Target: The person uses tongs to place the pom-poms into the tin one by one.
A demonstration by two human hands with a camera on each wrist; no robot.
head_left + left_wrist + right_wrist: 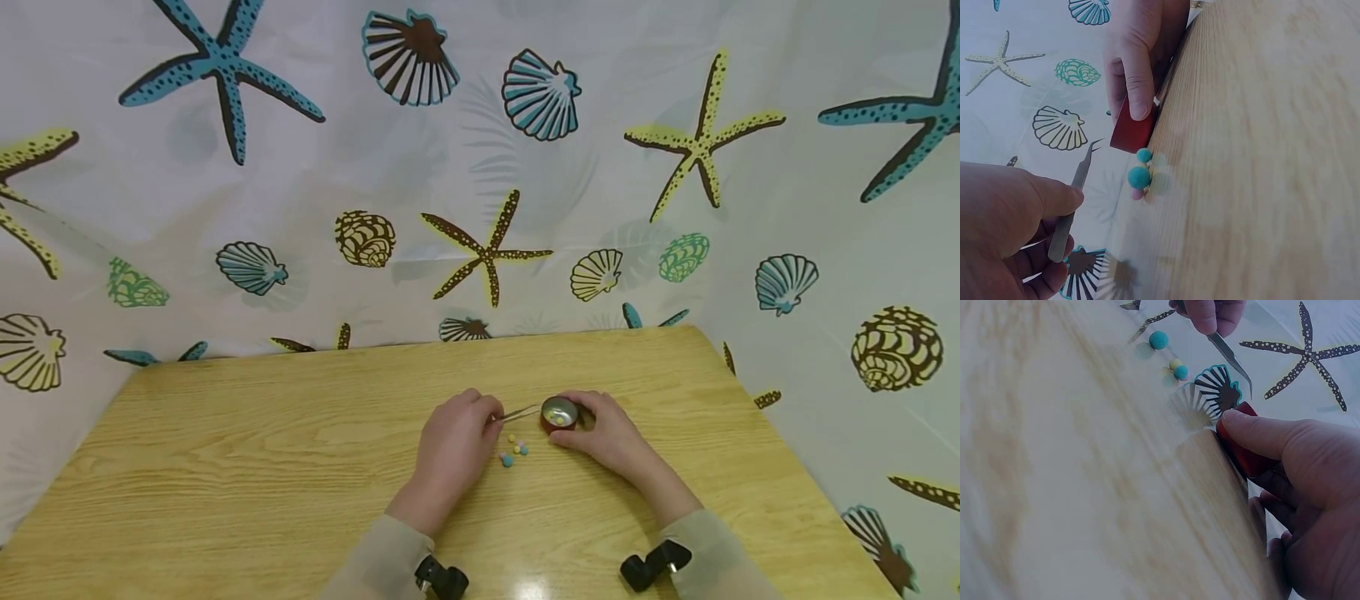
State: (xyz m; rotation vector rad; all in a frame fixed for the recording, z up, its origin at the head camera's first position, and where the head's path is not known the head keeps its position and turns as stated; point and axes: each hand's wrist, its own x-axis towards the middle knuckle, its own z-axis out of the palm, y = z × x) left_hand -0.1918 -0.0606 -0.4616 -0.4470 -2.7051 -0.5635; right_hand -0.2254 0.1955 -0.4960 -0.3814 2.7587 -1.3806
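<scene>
My left hand (457, 437) pinches metal tweezers (517, 413), whose tips reach the rim of a small red cup (559, 414). In the left wrist view the tweezers (1075, 200) point up toward the red cup (1133, 132). My right hand (611, 433) grips the cup from the right, thumb on its side (1254, 434). Inside the cup lies a yellowish bead. Several small pom-pom beads (514, 448), teal, yellow and pink, lie on the wooden table (262, 467) between the hands; they also show as beads (1139, 177) and beads (1169, 353) in the wrist views.
A curtain printed with shells and starfish (487, 250) hangs around the table's back and sides. The table's far edge (420, 343) runs just behind the hands. Black wrist-camera mounts (652, 565) sit on both sleeves.
</scene>
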